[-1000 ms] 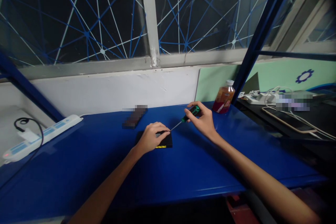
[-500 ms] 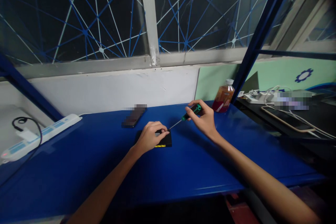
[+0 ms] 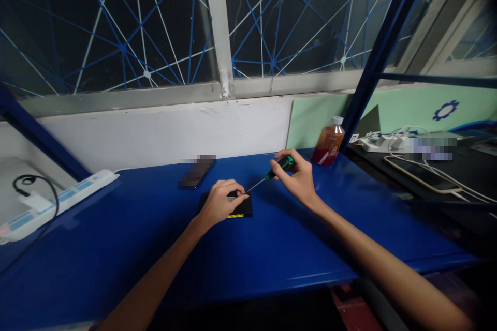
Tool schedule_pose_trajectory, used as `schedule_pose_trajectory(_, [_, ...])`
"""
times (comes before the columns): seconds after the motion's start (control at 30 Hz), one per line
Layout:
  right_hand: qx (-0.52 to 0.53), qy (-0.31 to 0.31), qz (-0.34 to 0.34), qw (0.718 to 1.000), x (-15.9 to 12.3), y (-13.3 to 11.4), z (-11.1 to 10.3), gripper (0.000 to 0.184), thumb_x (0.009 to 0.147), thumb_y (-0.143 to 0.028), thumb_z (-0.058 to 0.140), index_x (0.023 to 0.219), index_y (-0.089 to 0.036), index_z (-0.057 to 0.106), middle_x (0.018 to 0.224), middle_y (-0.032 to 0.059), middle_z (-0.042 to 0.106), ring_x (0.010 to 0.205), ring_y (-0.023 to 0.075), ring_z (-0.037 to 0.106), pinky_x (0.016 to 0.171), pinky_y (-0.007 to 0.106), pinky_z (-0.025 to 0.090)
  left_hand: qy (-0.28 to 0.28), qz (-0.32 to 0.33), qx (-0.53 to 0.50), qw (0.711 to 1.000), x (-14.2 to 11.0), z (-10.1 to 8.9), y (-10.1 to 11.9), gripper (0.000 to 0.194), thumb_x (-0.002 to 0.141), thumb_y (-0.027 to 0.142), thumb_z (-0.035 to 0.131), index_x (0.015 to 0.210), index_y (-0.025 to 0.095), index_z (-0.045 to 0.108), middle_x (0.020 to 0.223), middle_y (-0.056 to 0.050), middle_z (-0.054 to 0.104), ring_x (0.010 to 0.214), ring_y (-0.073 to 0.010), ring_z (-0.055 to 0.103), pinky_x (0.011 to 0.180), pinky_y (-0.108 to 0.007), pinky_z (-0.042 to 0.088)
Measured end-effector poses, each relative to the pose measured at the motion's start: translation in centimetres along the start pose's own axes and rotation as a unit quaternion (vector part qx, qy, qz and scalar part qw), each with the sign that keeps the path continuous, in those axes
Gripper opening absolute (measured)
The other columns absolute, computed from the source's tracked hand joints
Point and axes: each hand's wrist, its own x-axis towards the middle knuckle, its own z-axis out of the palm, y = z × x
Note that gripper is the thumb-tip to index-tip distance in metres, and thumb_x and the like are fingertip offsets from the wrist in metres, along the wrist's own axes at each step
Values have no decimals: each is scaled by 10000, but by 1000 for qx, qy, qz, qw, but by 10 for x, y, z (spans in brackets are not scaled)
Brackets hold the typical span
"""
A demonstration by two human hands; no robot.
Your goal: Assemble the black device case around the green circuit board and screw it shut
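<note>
A green-and-black screwdriver (image 3: 285,164) is held in my right hand (image 3: 302,180), the fingers wrapped round its handle. Its thin metal shaft slants down to the left and ends at the fingertips of my left hand (image 3: 221,200). Thumb and forefinger of that hand are pinched together at the screwdriver's tip; whatever lies between them is too small to make out. Beneath my left hand a flat black box-like object (image 3: 247,208) with a yellow strip along its front edge lies on the blue table (image 3: 272,253). My hand covers much of it.
A dark phone (image 3: 199,173) lies behind my left hand. At the back right stands a drink bottle (image 3: 329,142). On the left is a white power strip (image 3: 77,194) with a black cable. Another phone (image 3: 423,175) and white cables lie on the black surface at right.
The view has shifted slightly. The screwdriver's handle looks a little turned in my right hand, while its tip remains at my left fingertips. The box stays in place.
</note>
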Motion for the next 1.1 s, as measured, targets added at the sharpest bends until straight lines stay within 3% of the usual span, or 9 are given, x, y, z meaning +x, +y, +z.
schedule_pose_trajectory(0.37, [-27,7,-55,998,-3,-3,0,152,817,-322,642,903,-211,584,652,-23,633,512,123,618,515,235,498,0,-7,-39,999,1,2,-2,139,825,282,683,733,179,696,737,-32,701,681,-165,636,697,-299,492])
schedule_pose_trajectory(0.47, [-21,6,-54,998,-2,-3,0,147,817,-319,642,898,-212,583,666,-21,642,517,121,621,526,235,505,-13,-9,-50,999,1,1,-3,154,813,343,695,845,194,721,834,-48,717,783,-192,653,780,-339,501])
schedule_pose_trajectory(0.53, [-19,5,-53,998,-1,-3,-1,143,816,-313,643,895,-211,583,667,-20,644,517,122,623,531,237,509,-37,-21,-45,998,1,0,-5,328,771,411,728,1036,219,701,1009,-68,703,942,-227,639,871,-384,484])
schedule_pose_trajectory(0.63, [-27,10,-52,998,2,-2,-3,132,810,-305,645,881,-209,588,658,-19,638,502,120,612,518,237,500,-99,-49,-9,994,-2,-2,-7,694,685,526,763,1297,274,553,1264,-81,604,1165,-288,538,991,-458,405])
schedule_pose_trajectory(0.73, [-36,21,-50,998,6,-1,-6,128,805,-310,645,858,-206,590,627,-22,624,486,119,598,505,237,491,-159,-59,18,985,-4,-3,-8,871,634,575,775,1390,299,443,1327,-82,566,1213,-320,492,1011,-484,362])
schedule_pose_trajectory(0.87, [-43,36,-43,997,10,2,-10,139,802,-330,644,845,-208,595,605,-24,621,481,122,598,512,245,498,-174,-55,26,983,-4,-2,-7,796,646,540,778,1350,305,489,1242,-66,625,1138,-309,534,974,-478,369])
schedule_pose_trajectory(1.1, [-4,63,-8,998,17,5,-18,167,801,-357,655,854,-213,590,592,-26,620,462,139,626,475,250,502,-111,-57,-33,992,-2,-7,-4,670,641,437,787,1258,287,571,1174,-61,651,1086,-291,561,976,-494,383])
